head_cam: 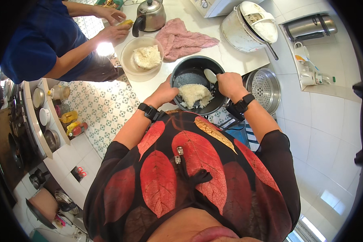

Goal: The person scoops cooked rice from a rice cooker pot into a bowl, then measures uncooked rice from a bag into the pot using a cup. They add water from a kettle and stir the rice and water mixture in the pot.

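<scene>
My left hand (167, 92) grips the left rim of a dark inner cooking pot (199, 63), held at the table's edge in front of me. Inside the pot lies a clump of cooked white rice (195, 94), with loose grains stuck around it. My right hand (230, 85) holds a pale spoon or rice paddle (210, 76) over the pot's right side; its handle is hidden in my fist. Just left of the pot, a translucent plastic bowl (125, 65) holds a block of white rice (147, 57). A crumpled pink cloth (184, 39) lies behind the pot.
A steel kettle (151, 15) and a white rice cooker (243, 33) with a tilted lid stand on the table (205, 24). At upper left, another person's hands (116, 31) hold a yellow item. Perforated steel steamer (264, 87) sits right, below wall niches.
</scene>
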Available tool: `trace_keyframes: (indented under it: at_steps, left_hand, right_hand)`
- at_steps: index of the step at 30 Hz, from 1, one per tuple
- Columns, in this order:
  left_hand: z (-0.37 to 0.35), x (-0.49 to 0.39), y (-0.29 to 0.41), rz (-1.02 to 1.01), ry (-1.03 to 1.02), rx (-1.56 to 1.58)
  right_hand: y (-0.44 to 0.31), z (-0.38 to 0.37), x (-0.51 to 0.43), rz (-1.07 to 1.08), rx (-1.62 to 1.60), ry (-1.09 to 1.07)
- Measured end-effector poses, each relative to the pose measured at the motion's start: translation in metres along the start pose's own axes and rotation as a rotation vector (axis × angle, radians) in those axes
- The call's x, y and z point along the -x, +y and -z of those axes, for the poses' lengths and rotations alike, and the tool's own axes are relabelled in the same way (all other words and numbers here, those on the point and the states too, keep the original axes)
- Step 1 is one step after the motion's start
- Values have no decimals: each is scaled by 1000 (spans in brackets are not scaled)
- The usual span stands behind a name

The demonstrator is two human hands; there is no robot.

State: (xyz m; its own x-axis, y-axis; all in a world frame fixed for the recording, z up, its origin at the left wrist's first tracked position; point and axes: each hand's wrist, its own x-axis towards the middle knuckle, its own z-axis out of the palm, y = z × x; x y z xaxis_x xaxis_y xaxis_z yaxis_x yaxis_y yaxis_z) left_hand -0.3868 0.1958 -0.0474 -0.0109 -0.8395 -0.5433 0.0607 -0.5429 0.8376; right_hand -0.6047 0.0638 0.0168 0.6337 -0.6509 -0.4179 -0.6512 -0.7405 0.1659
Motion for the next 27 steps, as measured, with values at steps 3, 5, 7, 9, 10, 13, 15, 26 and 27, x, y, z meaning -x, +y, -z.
trace_keyframes:
  at_steps: [3, 5, 7, 9, 10, 13, 15, 26, 27]
  left_hand:
    - [-2, 1, 0, 11, -7, -17]
    - [-4, 1, 1, 12, -11, -24]
    - [-4, 0, 1, 25, 5, -35]
    - [-2, -1, 1, 15, -10, -25]
    - [-1, -1, 1, 13, -19, -23]
    - [1, 0, 0, 10, -27, -17]
    - [1, 0, -1, 4, -21, -8]
    - [1, 6, 2, -12, -4, -7]
    - [1, 6, 2, -27, 7, -6]
  right_hand:
    - [-8, 4, 5, 10, 42, -172]
    - [-12, 6, 11, 33, 37, -246]
    - [-13, 6, 16, 56, 12, -291]
    - [-13, 2, 19, 17, -60, -350]
    - [-13, -2, 19, 1, -94, -348]
    - [-15, -13, 21, -27, -218, -347]
    - [-17, -19, 24, -2, -269, -311]
    - [2, 10, 10, 199, 40, 65]
    - [1, 11, 7, 194, 109, 77]
